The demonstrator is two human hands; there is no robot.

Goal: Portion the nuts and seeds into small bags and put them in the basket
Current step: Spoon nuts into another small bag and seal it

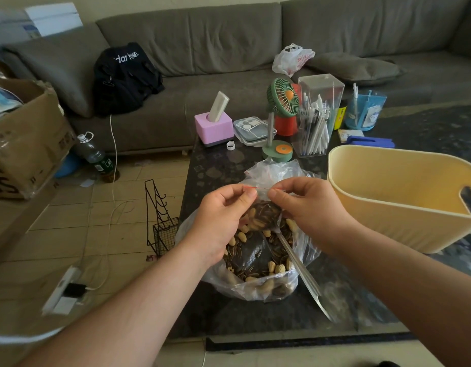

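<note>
A small clear zip bag [264, 211] with a red seal line, holding seeds and nuts, hangs above a big open plastic bag [258, 260] of sunflower seeds, peanuts and almonds. My left hand [223, 213] pinches the small bag's top edge at its left end. My right hand [308, 205] pinches the same edge at its right end. A metal spoon [300, 266] leans in the big bag, handle toward me. The yellow basket [403, 200] stands to the right on the dark table and looks empty inside.
Behind the bags on the table stand a green desk fan [280, 115], a clear pen box [317, 115], a pink tissue box [214, 125], a flat lidded container [253, 128] and a blue holder [364, 109]. A wire rack [160, 221] stands on the floor to the left. A grey sofa [229, 49] lies beyond.
</note>
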